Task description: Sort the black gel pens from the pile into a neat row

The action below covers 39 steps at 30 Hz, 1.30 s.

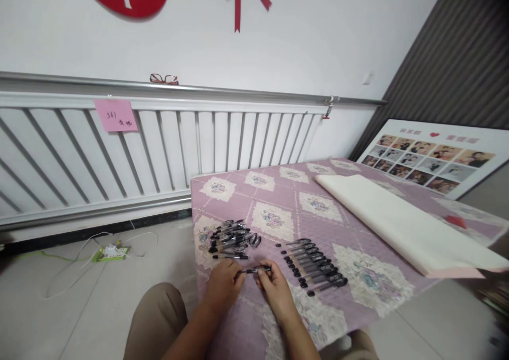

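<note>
Black pen [254, 270] was held level just above the near edge of the tabletop [286, 201], close to its left corner, with one end pinched in each of your hands. Your left hand [222, 288] had its grip clenched on one end and your right hand [276, 291] on the other, fingertips closed around the barrel. A loose heap of pens [233, 238] lay by the left edge just beyond your left hand, and a tidy row of pens [314, 264] ran side by side just beyond your right hand. Judging by the two groups, roughly half the pens had been handled and laid out in the row, and the heap had not yet been gone through. A white paper roll [397, 227] lay along the right edge, well apart from the pens.
</note>
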### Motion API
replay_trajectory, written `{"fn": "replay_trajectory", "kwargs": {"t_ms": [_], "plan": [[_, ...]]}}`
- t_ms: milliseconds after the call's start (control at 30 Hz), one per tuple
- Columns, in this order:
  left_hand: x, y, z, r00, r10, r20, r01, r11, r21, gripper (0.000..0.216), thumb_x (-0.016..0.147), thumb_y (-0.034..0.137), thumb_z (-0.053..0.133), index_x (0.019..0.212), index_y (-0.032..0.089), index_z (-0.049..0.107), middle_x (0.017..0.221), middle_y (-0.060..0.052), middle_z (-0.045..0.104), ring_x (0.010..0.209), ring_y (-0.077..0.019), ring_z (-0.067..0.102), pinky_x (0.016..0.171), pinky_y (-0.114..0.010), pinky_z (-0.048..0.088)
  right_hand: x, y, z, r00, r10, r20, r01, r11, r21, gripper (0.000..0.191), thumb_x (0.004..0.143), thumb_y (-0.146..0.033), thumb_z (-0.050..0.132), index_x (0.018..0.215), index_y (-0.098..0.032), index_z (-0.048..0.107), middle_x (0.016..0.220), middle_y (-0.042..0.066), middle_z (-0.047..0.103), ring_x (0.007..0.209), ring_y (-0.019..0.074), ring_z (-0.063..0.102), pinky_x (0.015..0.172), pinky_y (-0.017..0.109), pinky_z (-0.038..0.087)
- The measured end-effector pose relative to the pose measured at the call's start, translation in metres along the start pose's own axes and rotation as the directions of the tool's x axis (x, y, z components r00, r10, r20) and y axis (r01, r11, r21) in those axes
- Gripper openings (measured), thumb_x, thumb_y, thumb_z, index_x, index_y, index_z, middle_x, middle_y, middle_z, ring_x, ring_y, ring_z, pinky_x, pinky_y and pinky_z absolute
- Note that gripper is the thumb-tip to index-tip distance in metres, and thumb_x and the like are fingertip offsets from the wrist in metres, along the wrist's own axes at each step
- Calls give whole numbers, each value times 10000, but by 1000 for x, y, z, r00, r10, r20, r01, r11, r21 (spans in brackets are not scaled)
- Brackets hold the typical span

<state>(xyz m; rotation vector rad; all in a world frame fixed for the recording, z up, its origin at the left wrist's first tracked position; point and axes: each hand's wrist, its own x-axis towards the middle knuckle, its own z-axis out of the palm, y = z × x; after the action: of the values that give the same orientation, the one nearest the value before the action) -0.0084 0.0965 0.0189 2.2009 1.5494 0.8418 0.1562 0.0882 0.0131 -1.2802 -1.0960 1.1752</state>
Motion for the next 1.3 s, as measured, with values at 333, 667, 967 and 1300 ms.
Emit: {"fn": "replay_trajectory", "kwargs": {"t_ms": [333, 667, 967, 1300], "plan": [[-1, -4, 4, 996, 86, 25, -84, 994, -69, 154, 843, 195, 520, 925, 232, 645, 917, -35, 610, 893, -190, 545, 815, -320, 417, -4, -12, 1, 998, -51, 29, 54, 988, -143, 241, 709, -363, 618, 903, -220, 611, 620, -44, 579, 593, 152, 535, 581, 254, 409], [0, -2, 0, 993, 98, 64, -99, 995, 11, 171, 860, 175, 494, 877, 236, 654, 891, -27, 627, 872, -188, 560, 794, -324, 403, -3, -15, 0, 994, 8, 112, 5, 993, -122, 245, 699, -382, 621, 886, -224, 609, 640, -41, 604, 615, 154, 570, 616, 260, 428], [0, -1, 0, 992, 109, 65, -111, 994, 23, 175, 862, 174, 482, 858, 229, 649, 884, -33, 626, 872, -186, 559, 807, -319, 410, -4, -17, 0, 990, -9, 138, 29, 989, -143, 233, 708, -395, 612, 876, -234, 620, 657, -30, 615, 659, 172, 591, 650, 275, 446], [-3, -3, 6, 990, 126, 69, -125, 992, -21, 187, 861, 205, 480, 980, 244, 620, 974, -37, 624, 909, -195, 562, 838, -333, 429, -3, -1, 2, 1000, -22, 0, 22, 1000, 2, 335, 754, -369, 594, 1049, -226, 524, 612, -63, 545, 579, 141, 547, 562, 241, 413]]}}
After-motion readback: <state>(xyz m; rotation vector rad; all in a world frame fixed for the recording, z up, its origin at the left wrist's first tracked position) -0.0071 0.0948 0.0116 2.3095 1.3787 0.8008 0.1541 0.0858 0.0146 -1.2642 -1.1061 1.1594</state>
